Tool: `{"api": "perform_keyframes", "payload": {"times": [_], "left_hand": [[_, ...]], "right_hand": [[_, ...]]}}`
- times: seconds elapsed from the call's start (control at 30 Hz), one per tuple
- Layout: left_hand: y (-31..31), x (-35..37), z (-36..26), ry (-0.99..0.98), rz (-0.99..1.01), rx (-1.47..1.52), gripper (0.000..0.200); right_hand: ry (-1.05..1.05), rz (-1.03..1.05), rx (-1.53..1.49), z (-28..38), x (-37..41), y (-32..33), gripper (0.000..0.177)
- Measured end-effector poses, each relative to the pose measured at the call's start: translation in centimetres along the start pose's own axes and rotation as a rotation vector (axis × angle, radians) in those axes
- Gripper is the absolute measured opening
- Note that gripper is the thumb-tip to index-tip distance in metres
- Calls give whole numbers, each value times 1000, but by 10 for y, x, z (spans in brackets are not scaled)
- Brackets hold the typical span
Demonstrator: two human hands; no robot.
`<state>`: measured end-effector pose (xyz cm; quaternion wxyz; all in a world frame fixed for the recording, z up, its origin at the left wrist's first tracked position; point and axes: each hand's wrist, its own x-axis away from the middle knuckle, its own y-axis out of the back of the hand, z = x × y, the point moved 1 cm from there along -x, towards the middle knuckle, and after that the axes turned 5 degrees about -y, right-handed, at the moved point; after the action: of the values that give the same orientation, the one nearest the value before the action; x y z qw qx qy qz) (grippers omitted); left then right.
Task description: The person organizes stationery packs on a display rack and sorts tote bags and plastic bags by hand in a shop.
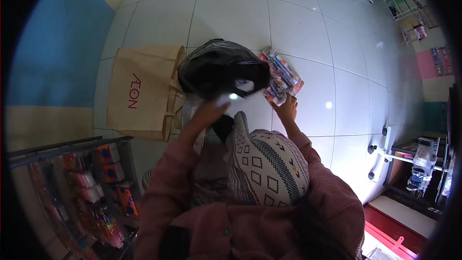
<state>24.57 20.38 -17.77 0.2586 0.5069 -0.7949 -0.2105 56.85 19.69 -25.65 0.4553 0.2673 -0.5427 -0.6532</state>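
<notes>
On the floor in front of me stands a black plastic bag [219, 65], its mouth facing me and something whitish showing inside. My left hand [211, 112] is at the bag's near edge; it is blurred, and its fingers do not show clearly. To the right of the bag lie colourful plastic-wrapped packs [284, 74], stacked and partly overlapping. My right hand [287, 109] has its thumb and fingers closed on their near edge. What the packs contain is too small to make out surely; some long, pen-like shapes show.
A beige AEON tote bag [139, 91] lies left of the black bag. A rack of hanging packets [91, 183] stands at the lower left, by a blue and cream wall [57, 58]. Wheeled display stands [385, 151] are at the right. White tiles [303, 29] cover the floor.
</notes>
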Motion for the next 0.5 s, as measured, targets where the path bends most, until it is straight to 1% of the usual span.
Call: {"api": "perform_keyframes", "payload": {"times": [0.03,0.07,0.13,0.23,0.3,0.33,0.37,0.4,0.43,0.47,0.5], "left_hand": [[5,-19,6,-64,-133,21,54],[11,-38,18,-127,-266,43,54],[27,-73,41,-289,-427,-118,56],[55,-94,52,-335,-505,-421,55],[70,-96,62,-368,-454,-464,49],[74,-91,65,-389,-427,-483,47],[82,-79,62,-457,-442,-464,42],[91,-65,53,-534,-455,-446,38],[99,-49,43,-618,-464,-428,35],[100,-24,38,-594,-494,-398,28],[92,2,44,-466,-510,-335,26]], "right_hand": [[-1,-2,14,2,0,1,84],[44,-11,44,3,2,0,83],[79,-14,57,2,3,-4,81],[99,-22,44,6,9,-11,75],[87,-77,104,13,15,-11,76],[145,-169,172,19,22,-9,76],[202,-268,238,29,29,0,77],[364,-415,192,40,34,7,60],[475,-311,54,47,34,2,51],[579,-204,-84,53,32,-2,42],[675,-95,-220,60,32,-6,34]]}}
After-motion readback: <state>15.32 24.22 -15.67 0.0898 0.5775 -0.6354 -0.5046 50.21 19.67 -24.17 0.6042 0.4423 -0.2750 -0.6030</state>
